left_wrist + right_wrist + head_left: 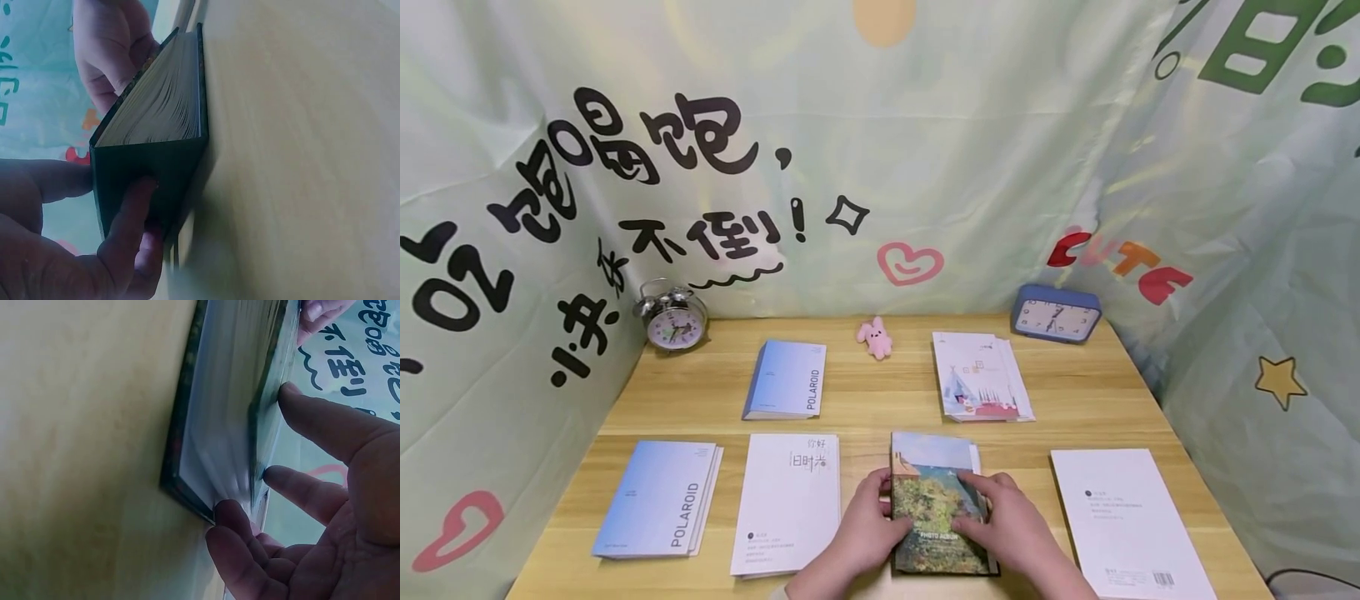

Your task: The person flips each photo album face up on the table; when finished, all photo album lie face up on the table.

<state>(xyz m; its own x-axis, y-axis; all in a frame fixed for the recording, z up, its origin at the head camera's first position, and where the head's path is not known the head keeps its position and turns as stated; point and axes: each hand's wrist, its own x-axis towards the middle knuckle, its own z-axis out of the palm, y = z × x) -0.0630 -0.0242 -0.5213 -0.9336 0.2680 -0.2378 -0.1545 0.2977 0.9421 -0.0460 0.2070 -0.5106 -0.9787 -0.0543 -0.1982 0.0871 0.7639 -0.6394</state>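
A thick photo album [936,557] with a painted landscape cover lies flat near the front of the table. At its spine, my left hand [867,527] grips it, with the thumb on the cover's edge. The left wrist view shows fingers of that hand [75,259] against the dark green spine [134,172]. My right hand [1013,527] holds the opposite side, thumb and index finger on the cover. In the right wrist view, other fingers of the right hand [356,494] curl at the page edges [219,412], which fan slightly apart.
Left of the album lie a white album [790,508] and a blue POLAROID album [655,500]. Another blue album [790,379], a pink plush toy [876,337] and a white illustrated album [977,375] sit farther back. Two clocks [676,321] [1057,315] stand behind; a white album [1131,521] lies right.
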